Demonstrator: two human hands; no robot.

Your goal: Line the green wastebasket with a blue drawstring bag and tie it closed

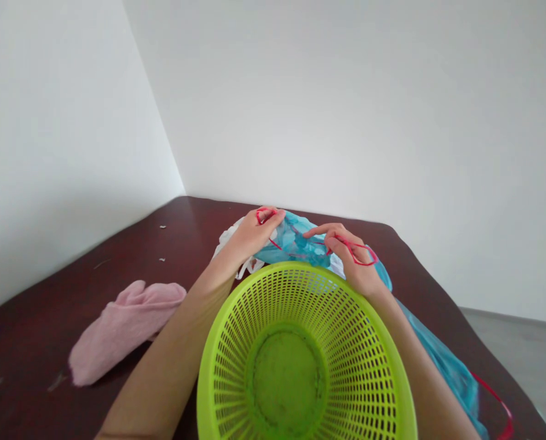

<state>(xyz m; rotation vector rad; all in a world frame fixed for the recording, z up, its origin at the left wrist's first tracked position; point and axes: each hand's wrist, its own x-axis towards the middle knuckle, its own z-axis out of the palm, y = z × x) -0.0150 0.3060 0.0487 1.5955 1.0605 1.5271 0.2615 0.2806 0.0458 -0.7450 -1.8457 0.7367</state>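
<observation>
Beyond the green basket, my left hand [255,232] is closed on a translucent blue drawstring bag [293,244], with its red drawstring looped around the fingers. On the bag's other side my right hand [348,249] grips the red drawstring [367,261] in a loop, its index finger stretched toward the plastic. The bag lies crumpled between both hands. A lime-green slotted plastic basket [203,373] stands between my forearms, its inside bare down to the marked bottom. White crumpled plastic [227,237] shows behind my left wrist.
A folded pink cloth [126,333] lies left of my left forearm on the dark red-brown table [117,263]. More blue plastic [447,366] with a red string trails along the right side. Small scraps dot the left part. White walls [300,110] border the far and left edges.
</observation>
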